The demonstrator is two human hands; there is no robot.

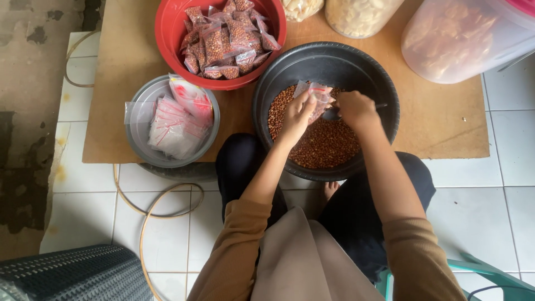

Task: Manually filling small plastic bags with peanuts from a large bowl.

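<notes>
A: What's the left hand [296, 114] doing?

B: Fingers pinch a small clear bag [315, 96] w/ a red zip strip, holding it up over the black bowl [384, 92]. Bag sits between both hands, just above the peanuts [326, 145].

A: And the right hand [356, 108]?

B: Curled tight around a spoon [330, 115]; its dark handle sticks out toward the bowl's right wall. Scoop end is just beside the bag. Can't tell if there's anything on it, too small.

A: Peanuts fill the bowl?

B: Only approx. the lower-left part; the rest is bare black.

A: What's around it?

B: Red bowl [170, 33] up left, packed w/ filled bags [223, 39]. Grey bowl [139, 139] at left w/ empty bags [175, 125]. All on brown cardboard [440, 122] over white floor tiles. Clear jars [462, 36] w/ pale snacks along the top edge. The person sits cross-legged, black bowl touching the knees.
</notes>
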